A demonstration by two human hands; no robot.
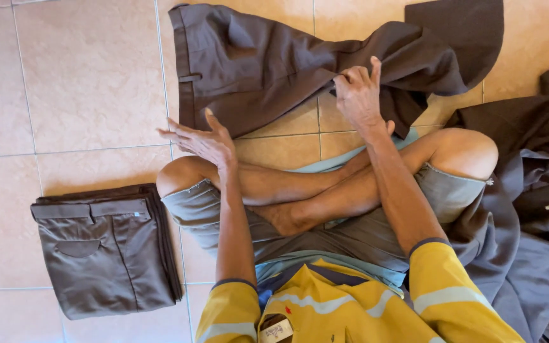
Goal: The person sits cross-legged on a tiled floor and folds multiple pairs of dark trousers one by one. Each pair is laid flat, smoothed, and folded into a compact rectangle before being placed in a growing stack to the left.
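A pair of dark brown trousers (255,63) lies spread on the tiled floor in front of my crossed legs. My right hand (358,95) pinches the fabric near the crotch seam, fingers closed on the cloth. Over the trousers' lower edge near the waistband, my left hand (203,140) hovers flat with its fingers spread, holding nothing. I sit cross-legged in grey shorts and a yellow shirt.
A stack of folded brown trousers (106,251) rests on the floor at my left. A heap of unfolded dark brown garments (535,190) lies at my right, against my knee. Beige floor tiles (84,82) extend to the upper left.
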